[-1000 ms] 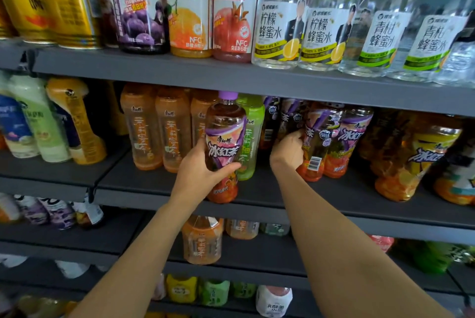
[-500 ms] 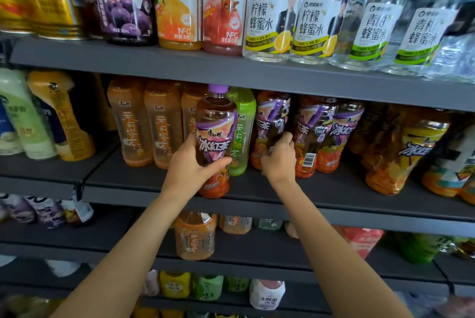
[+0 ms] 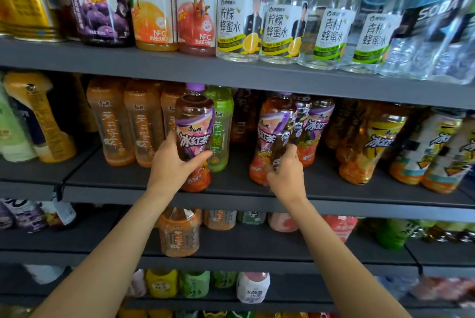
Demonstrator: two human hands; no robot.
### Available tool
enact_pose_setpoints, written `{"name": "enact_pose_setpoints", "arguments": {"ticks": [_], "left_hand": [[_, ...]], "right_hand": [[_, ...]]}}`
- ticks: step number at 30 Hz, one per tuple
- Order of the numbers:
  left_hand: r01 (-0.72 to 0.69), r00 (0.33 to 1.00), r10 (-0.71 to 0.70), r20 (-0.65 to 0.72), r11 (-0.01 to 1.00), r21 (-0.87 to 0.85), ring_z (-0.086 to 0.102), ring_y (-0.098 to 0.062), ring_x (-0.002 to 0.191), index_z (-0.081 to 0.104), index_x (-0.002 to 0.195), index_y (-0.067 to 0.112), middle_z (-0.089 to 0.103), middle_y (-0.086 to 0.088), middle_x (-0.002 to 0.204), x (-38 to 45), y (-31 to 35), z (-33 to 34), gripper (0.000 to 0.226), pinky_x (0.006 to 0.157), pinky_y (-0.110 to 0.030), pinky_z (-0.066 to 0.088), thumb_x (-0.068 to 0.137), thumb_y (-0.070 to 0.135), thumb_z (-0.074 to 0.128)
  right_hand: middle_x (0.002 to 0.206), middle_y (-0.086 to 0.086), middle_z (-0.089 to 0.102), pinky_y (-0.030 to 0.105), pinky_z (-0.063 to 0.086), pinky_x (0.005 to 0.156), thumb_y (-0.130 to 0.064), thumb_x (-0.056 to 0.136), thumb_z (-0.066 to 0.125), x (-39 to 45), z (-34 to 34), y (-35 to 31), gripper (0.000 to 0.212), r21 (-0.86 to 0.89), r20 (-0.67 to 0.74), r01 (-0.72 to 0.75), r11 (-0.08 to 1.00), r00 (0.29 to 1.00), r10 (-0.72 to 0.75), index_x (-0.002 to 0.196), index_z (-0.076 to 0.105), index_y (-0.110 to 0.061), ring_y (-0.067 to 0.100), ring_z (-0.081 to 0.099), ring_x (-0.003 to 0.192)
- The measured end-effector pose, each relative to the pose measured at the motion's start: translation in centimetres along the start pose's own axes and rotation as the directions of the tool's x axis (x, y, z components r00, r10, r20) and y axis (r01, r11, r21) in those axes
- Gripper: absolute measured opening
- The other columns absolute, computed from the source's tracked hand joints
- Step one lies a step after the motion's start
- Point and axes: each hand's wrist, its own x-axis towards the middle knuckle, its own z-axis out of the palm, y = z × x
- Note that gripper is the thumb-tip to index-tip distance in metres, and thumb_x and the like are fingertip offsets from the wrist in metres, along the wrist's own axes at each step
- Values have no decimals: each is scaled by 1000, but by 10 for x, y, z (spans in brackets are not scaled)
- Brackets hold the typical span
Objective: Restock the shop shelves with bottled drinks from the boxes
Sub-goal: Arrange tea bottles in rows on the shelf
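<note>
1. Purple-capped tea bottle stands upright at the shelf front, left hand wrapped round it.
2. Right hand grips a second bottle, tilted slightly, just right.

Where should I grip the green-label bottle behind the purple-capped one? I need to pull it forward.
Grip the green-label bottle round its narrower mid-body, coming from its right, the open shelf gap. It stands upright; the left hand and its iced tea bottle block the left and front.
</note>
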Motion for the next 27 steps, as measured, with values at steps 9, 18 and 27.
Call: {"name": "enact_pose_setpoints", "arguments": {"ticks": [9, 18, 27], "left_hand": [[15, 1000, -15, 15, 1000, 9, 48, -24, 122, 41, 132, 14, 54, -7, 130, -1, 0, 0, 71, 93, -29, 34, 73, 38, 73], [17, 1000, -17, -3, 1000, 18, 49, -24, 121, 41, 131, 13, 55, -7, 129, -2, 1, -1, 69, 92, -27, 35, 74, 36, 73], [-1, 1000, 1, -2, 1000, 8, 50, -21, 118, 42, 130, 14, 56, -5, 125, 2, -4, 0, 70, 90, -26, 37, 72, 38, 73]], "right_hand": [[120, 19, 52, 53, 46, 90, -4, 83, 60, -7, -44, 36, 44, 13, -159, -134, 991, 978, 134, 121, 37, -1, 38, 52, 108], [137, 15, 39, 46, 49, 78, -9, 89, 57, -6, -59, 27, 59, -171, -362, -127, 977, 931, 58, 141, 28, -6, 35, 56, 104], [120, 18, 54, 47, 50, 85, -22, 88, 61, 67, 55, -38, 41, 69, -7, -28, 997, 1000, 29, 122, 47, -2, 38, 60, 102]]}}
